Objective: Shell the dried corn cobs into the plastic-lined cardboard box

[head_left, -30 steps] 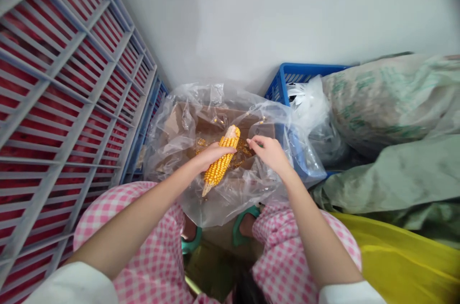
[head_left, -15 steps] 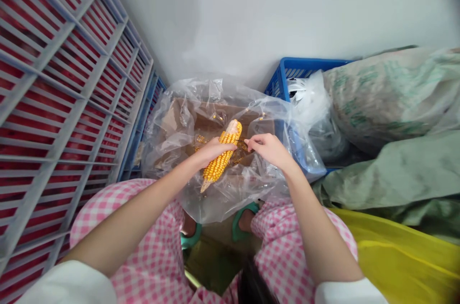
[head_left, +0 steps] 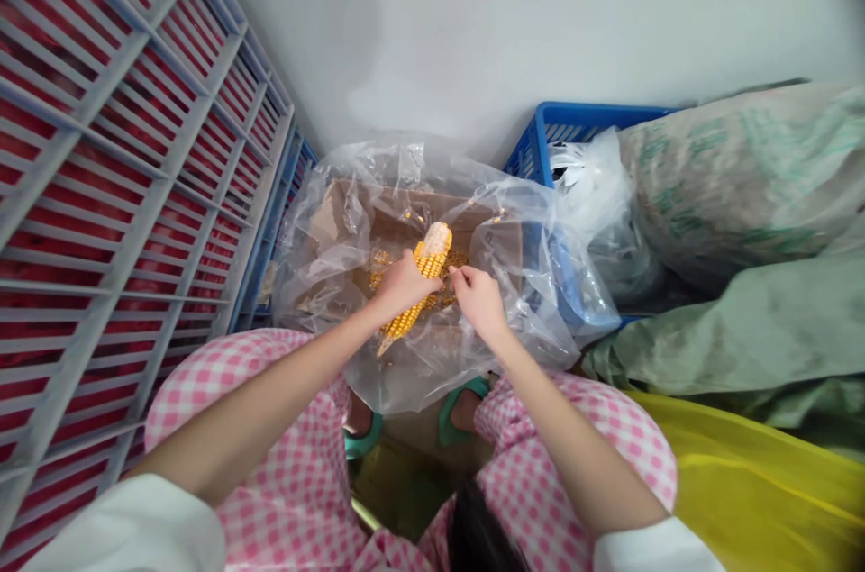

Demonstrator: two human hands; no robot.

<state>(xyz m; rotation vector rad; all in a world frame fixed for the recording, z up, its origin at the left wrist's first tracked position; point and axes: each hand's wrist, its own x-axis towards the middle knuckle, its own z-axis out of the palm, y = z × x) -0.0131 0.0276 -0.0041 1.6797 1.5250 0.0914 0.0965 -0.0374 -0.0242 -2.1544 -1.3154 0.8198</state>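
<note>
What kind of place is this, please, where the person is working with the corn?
Probably a farm storeroom or a corner of a shed: a corn cob above a plastic-lined cardboard box, bulging sacks piled against the wall, and slatted crates beside them.

I'm in a cramped storeroom corner, with a bare white wall (head_left: 514, 22) at twelve o'clock, stacked red crates (head_left: 122, 194) at nine, a blue crate (head_left: 574, 126) at one, stuffed woven sacks (head_left: 736, 194) at two and three, and a yellow bag (head_left: 763, 491) at four.
</note>
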